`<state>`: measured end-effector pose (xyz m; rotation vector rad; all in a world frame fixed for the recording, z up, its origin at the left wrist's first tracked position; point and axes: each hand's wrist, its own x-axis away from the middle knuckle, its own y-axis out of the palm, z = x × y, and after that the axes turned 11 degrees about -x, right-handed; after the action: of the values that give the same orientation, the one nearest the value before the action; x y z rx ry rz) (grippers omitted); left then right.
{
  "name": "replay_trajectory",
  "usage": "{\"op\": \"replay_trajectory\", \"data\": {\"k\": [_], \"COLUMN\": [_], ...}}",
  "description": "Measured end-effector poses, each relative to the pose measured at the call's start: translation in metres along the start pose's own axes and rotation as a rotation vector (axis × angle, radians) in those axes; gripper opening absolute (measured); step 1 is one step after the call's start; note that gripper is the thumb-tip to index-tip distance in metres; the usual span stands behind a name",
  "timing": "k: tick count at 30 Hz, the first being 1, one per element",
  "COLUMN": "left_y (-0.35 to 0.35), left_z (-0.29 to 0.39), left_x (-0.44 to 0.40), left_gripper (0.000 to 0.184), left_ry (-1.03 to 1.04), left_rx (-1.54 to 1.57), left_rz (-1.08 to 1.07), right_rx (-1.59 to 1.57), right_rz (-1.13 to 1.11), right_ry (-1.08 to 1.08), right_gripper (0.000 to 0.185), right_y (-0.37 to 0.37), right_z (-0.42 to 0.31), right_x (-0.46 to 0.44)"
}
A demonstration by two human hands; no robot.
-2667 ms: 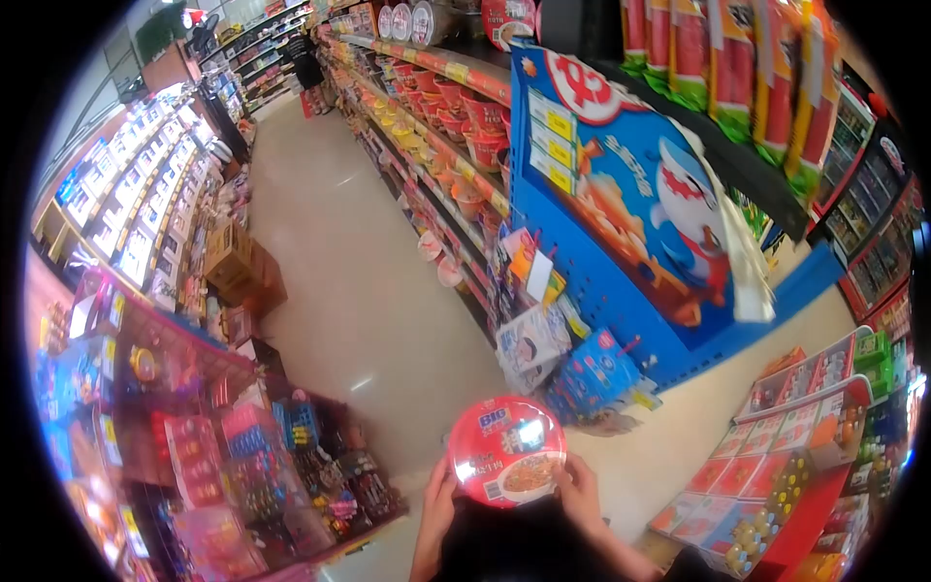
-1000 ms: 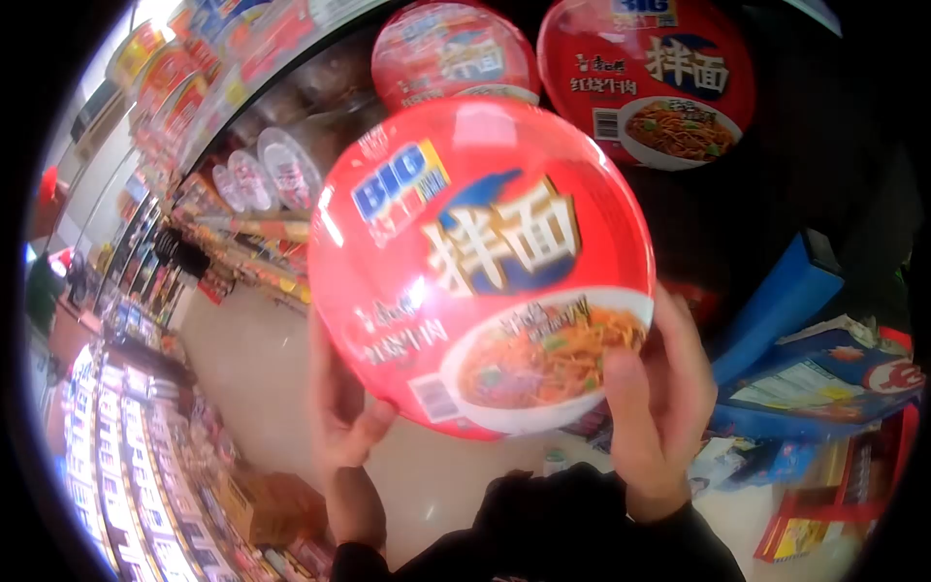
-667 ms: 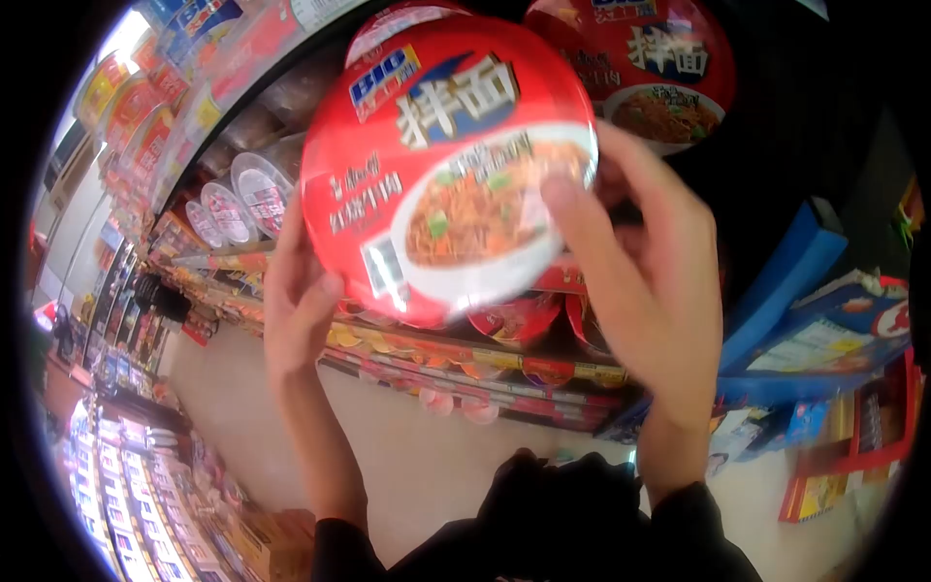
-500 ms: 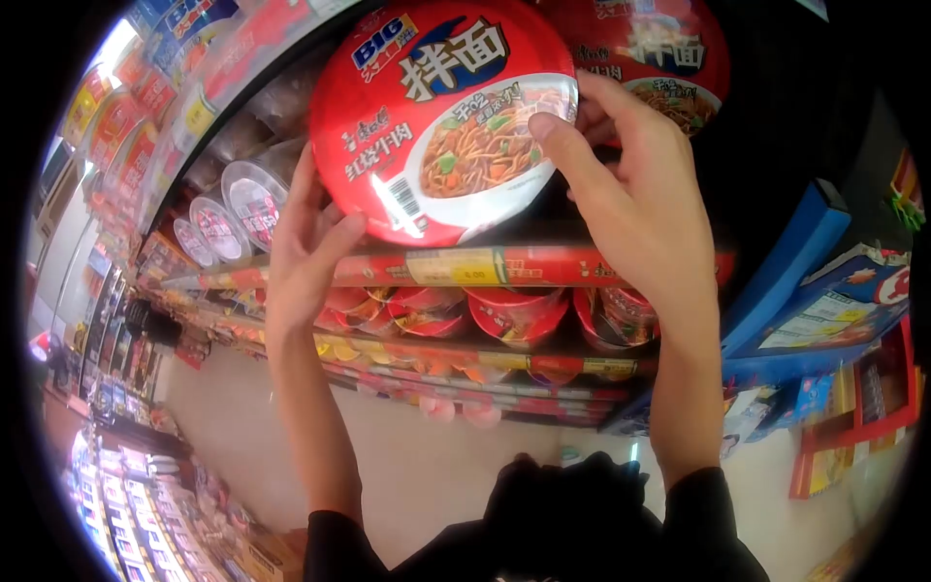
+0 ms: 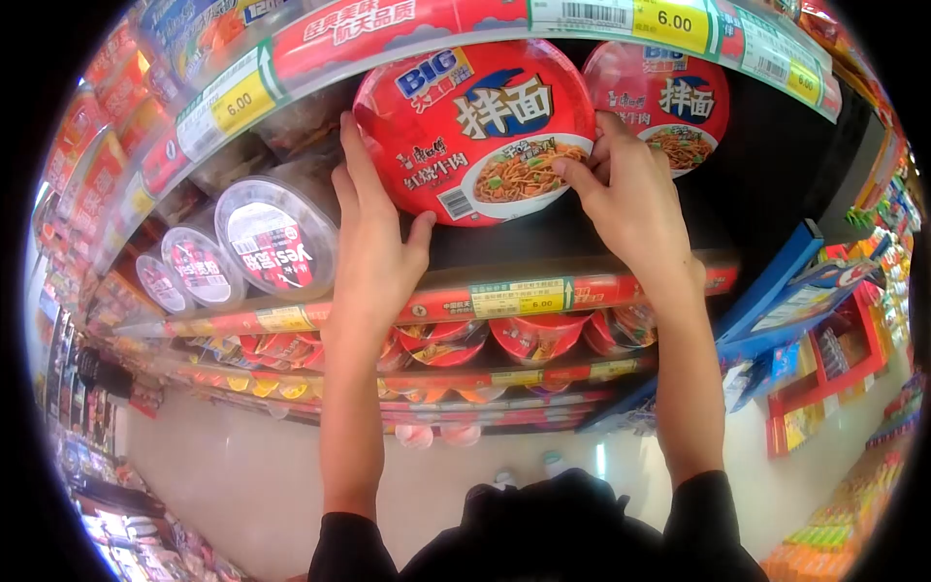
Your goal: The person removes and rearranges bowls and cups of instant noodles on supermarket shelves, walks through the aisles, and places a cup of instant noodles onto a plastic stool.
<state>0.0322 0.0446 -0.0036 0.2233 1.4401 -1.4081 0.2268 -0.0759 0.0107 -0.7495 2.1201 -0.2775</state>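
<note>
A red instant noodle bowl, its printed lid facing me, is between my hands just inside the shelf opening. My left hand lies along its left side, fingers up the edge and thumb near the lower rim. The right rim is gripped by my right hand, thumb on the lid and fingers partly hidden behind. A second red noodle bowl with the same lid design stands to the right, behind my right hand.
Clear-lidded cups stand to the left on the same shelf. A price rail runs along its front edge, and another price rail arches above. More red bowls sit below. A blue display panel juts out at right.
Both hands have carried the noodle bowl further into the shelf, under the upper rail. My view has shifted, so the upper rail and more of the left cups now show.
</note>
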Motion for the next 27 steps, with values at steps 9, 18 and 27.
{"op": "replay_trajectory", "data": {"k": [9, 18, 27], "left_y": [0.001, -0.006, -0.019], "left_z": [-0.007, -0.003, 0.033], "left_x": [0.008, 0.027, 0.104], "left_gripper": [0.098, 0.087, 0.054], "left_ry": [0.143, 0.277, 0.467], "left_rx": [0.117, 0.132, 0.743], "left_rz": [0.059, 0.180, 0.721], "right_rx": [0.010, -0.165, -0.030], "right_rz": [0.116, 0.479, 0.120], "right_ry": [-0.028, -0.153, 0.530], "right_gripper": [0.042, 0.036, 0.024], "right_y": [0.000, -0.013, -0.015], "right_z": [-0.008, -0.021, 0.050], "right_x": [0.018, 0.141, 0.391]}}
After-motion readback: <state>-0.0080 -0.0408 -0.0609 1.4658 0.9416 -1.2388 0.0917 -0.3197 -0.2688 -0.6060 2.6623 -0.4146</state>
